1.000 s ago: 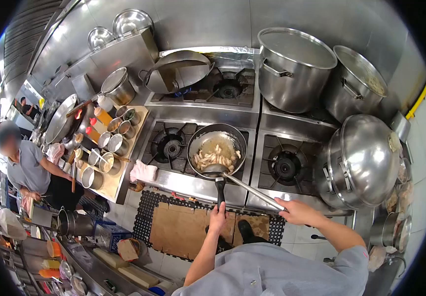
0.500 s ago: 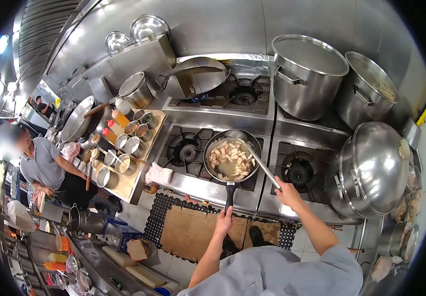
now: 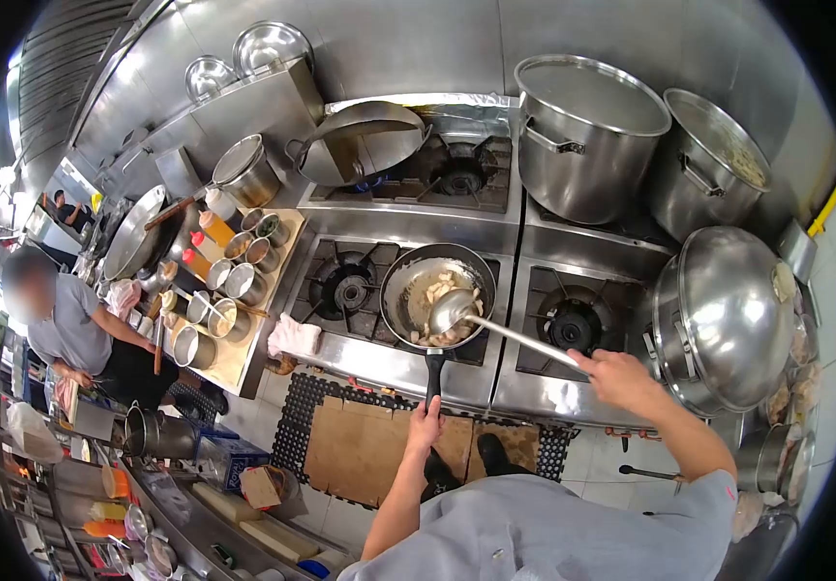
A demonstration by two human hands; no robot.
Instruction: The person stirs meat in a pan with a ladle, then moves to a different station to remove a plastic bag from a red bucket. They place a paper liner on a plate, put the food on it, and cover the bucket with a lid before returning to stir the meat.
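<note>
A dark frying pan (image 3: 394, 315) rests on the front burner, its black handle pointing toward me. My left hand (image 3: 425, 424) is closed around that handle. Pale pieces of meat (image 3: 449, 283) lie in the pan, partly hidden by a metal ladle (image 3: 524, 339). The ladle's bowl is down inside the pan, over the meat. With its fingers wrapped round the far end of the long ladle handle, my right hand (image 3: 619, 380) is to the right of the pan.
Left of the stove, a board holds metal containers (image 3: 245, 283) and squeeze bottles (image 3: 214, 229). A folded cloth (image 3: 294, 336) lies at the stove's front edge. Large stockpots (image 3: 592, 169) stand behind; a domed lid (image 3: 732, 315) is at right. A person (image 3: 84, 324) stands at left.
My right hand has moved right and slightly down, swinging the ladle lower. Its bowl now shows over the meat, which is gathered more toward the right and bottom of the pan.
</note>
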